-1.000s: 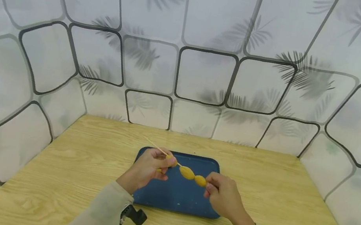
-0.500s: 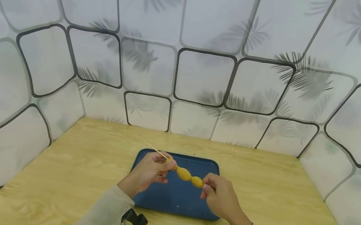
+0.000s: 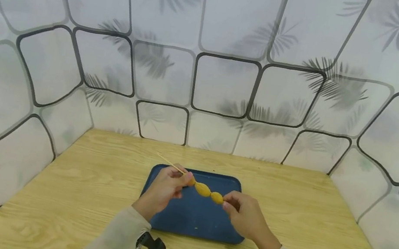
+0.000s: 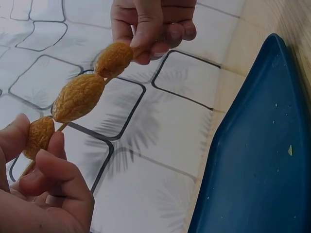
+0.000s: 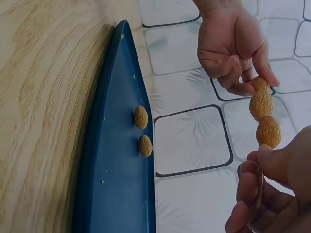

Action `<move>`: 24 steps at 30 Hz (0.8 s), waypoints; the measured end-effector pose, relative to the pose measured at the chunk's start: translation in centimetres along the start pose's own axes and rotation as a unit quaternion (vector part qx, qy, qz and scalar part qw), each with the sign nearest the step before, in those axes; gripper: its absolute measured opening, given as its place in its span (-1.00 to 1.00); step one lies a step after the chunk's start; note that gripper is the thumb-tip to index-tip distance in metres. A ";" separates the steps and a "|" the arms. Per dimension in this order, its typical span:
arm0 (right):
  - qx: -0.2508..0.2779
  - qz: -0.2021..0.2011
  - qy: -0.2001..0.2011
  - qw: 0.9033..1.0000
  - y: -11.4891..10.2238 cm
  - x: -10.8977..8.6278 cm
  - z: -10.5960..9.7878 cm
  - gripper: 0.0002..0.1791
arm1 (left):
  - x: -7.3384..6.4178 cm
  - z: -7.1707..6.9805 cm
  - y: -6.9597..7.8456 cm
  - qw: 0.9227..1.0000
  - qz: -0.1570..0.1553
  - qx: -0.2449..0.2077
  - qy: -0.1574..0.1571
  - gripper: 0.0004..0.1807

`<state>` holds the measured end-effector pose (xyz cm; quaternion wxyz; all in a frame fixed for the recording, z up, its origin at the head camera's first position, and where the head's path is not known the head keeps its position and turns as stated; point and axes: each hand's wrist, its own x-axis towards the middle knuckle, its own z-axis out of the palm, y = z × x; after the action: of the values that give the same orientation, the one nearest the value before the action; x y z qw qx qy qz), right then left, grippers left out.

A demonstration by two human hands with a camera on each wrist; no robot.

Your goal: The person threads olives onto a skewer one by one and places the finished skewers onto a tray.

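Note:
A thin wooden skewer (image 3: 169,162) slants across the two hands above the blue tray (image 3: 198,223). It bears three wrinkled golden-brown oval pieces of food, like small roasted potatoes; the middle piece (image 4: 79,98) is the largest. My left hand (image 3: 165,189) pinches the piece at the left end (image 4: 39,137) between thumb and fingers, and the bare stick pokes out past it to the upper left. At the other end, my right hand (image 3: 247,218) pinches the stick right beside the last piece (image 5: 268,132). Its fingers curl round that part of the stick.
On the tray lie two more wrinkled pieces (image 5: 141,117), seen in the right wrist view, along with small crumbs (image 4: 290,150). The tray sits on a wood-grain table (image 3: 95,177). A patterned curtain (image 3: 226,85) stands behind and at both sides.
My right hand has moved slightly left, and the middle and right pieces sit closer to the left one, with less stick showing between them. Both hands keep their hold.

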<state>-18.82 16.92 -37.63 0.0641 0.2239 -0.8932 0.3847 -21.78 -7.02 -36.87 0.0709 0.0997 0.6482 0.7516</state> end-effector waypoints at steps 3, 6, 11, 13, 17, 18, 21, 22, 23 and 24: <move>-0.018 0.001 0.007 1.000 0.4 0.0 0.3 -0.93 | -0.1 0.1 -0.1 1.000 -0.001 0.009 0.010 -0.86; -0.016 -0.014 0.028 0.999 0.5 -0.1 0.3 -0.97 | -0.1 0.2 -0.1 1.000 0.000 0.015 0.013 -0.88; -0.004 -0.035 0.064 0.997 -0.1 -0.3 0.0 -0.96 | 0.1 0.3 -0.1 1.000 -0.007 0.013 0.019 -0.83; -0.006 -0.027 0.063 0.998 -0.2 -0.3 -0.1 -0.96 | 0.1 0.3 -0.1 1.000 -0.012 0.012 0.020 -0.83; -0.018 -0.002 0.048 0.999 -0.2 -0.2 -0.3 -0.98 | 0.1 0.2 0.0 0.999 -0.014 0.027 0.018 -0.85; -0.023 -0.001 0.045 0.999 -0.1 -0.2 -0.3 -0.97 | 0.1 0.2 0.0 0.999 -0.015 0.032 0.017 -0.85; -0.031 -0.003 0.036 0.999 0.1 -0.2 -0.6 -0.97 | 0.1 0.2 0.1 0.999 -0.016 0.050 0.006 -0.78; -0.032 -0.005 0.033 0.999 0.1 -0.2 -0.7 -0.97 | 0.0 0.1 0.1 0.998 -0.018 0.053 -0.001 -0.74; -0.033 -0.005 0.030 0.999 0.2 -0.2 -0.8 -0.96 | 0.0 0.1 0.1 0.998 -0.019 0.057 -0.010 -0.69; -0.034 -0.004 0.027 0.999 0.3 -0.2 -0.9 -0.97 | 0.0 0.0 0.1 0.998 -0.022 0.057 -0.019 -0.64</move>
<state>-18.78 17.78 -37.26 0.0977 0.2150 -0.9026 0.3600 -21.80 -7.04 -36.74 0.0938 0.1033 0.6904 0.7098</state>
